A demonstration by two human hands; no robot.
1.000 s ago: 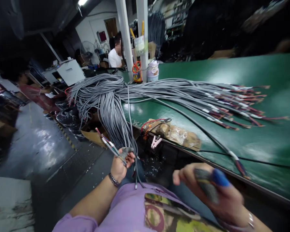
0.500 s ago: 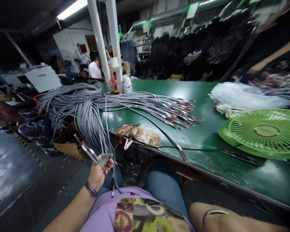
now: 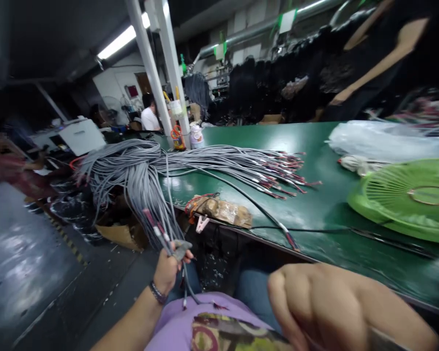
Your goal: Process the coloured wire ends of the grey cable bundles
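My left hand [image 3: 169, 265] is closed around a few grey cables [image 3: 163, 242], whose white-banded ends with coloured wires point up to the left. A grey piece of material [image 3: 182, 249] shows at its thumb and fingers. Other cable ends hang below it near my lap. Close to the camera at lower right, my right hand [image 3: 325, 302] has its fingers curled in; whatever is inside them is hidden. A big bundle of grey cables [image 3: 142, 161] lies over the green table [image 3: 219, 187], part of it draping off the front edge beside my left hand.
A taped brown block [image 3: 225, 212] and a pink clip [image 3: 202, 224] are at the table's front edge. On the right lie a green fan [image 3: 406, 200] and plastic bags [image 3: 373, 141]. A cardboard box [image 3: 119, 234] stands below. A person in dark clothes [image 3: 384, 53] stands behind the table.
My right hand has risen into view at lower right, fingers curled. The view has shifted, and my left hand still grips the cables. A person's arm at upper right has moved further into view.
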